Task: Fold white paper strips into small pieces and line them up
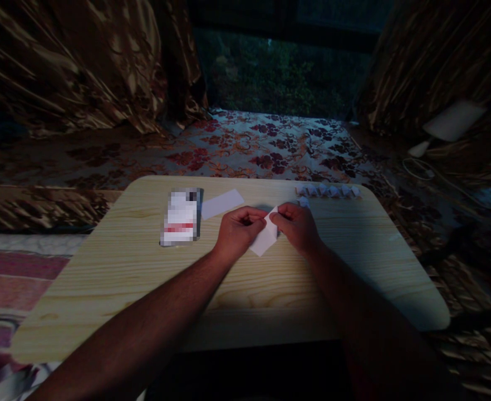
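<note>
A partly folded sheet of white paper (pixel 265 239) is held between both hands above the middle of the table. My left hand (pixel 242 229) pinches its left side between thumb and fingers. On the right, my right hand (pixel 298 224) grips the upper corner, thumb on the paper near a slanted fold. The fingers behind the paper are partly hidden. A flat white paper strip (pixel 222 204) lies just beyond my left hand. Several small folded paper pieces (pixel 332 191) stand in a row at the far right, with one more folded piece (pixel 304 201) close behind my right hand.
The light wooden table (pixel 145 301) has rounded corners. A blurred-out white, box-like object (pixel 181 217) with a red stripe lies left of the strip. Behind are a floral-covered ledge (pixel 245 145), a window and curtains (pixel 103 55). A white lamp (pixel 454 120) stands at the right.
</note>
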Demonstrator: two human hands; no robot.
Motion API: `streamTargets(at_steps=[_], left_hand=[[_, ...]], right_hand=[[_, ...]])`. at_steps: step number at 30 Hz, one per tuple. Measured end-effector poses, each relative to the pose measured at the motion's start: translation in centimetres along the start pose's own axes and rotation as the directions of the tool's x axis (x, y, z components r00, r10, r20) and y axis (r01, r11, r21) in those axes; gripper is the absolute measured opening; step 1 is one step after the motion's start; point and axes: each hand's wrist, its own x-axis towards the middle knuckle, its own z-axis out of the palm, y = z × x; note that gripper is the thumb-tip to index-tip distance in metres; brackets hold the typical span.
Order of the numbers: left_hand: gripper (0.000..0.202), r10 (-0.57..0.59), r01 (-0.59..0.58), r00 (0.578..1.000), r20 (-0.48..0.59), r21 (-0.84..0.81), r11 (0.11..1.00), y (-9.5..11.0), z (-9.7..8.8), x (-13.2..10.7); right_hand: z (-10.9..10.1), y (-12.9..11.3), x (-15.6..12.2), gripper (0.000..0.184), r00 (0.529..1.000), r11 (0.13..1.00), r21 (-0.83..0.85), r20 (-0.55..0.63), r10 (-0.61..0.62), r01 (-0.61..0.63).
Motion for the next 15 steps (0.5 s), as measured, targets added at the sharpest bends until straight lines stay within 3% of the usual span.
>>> streamTargets(at_steps=[15], left_hand=[[0.013, -0.009, 0.009, 1.000, -0.005, 0.002, 1.000, 0.33, 0.12, -0.13]], right_hand=[[-0.10, -0.24, -0.04, 0.019, 1.000, 1.000, 0.007, -0.005, 0.002, -0.002]])
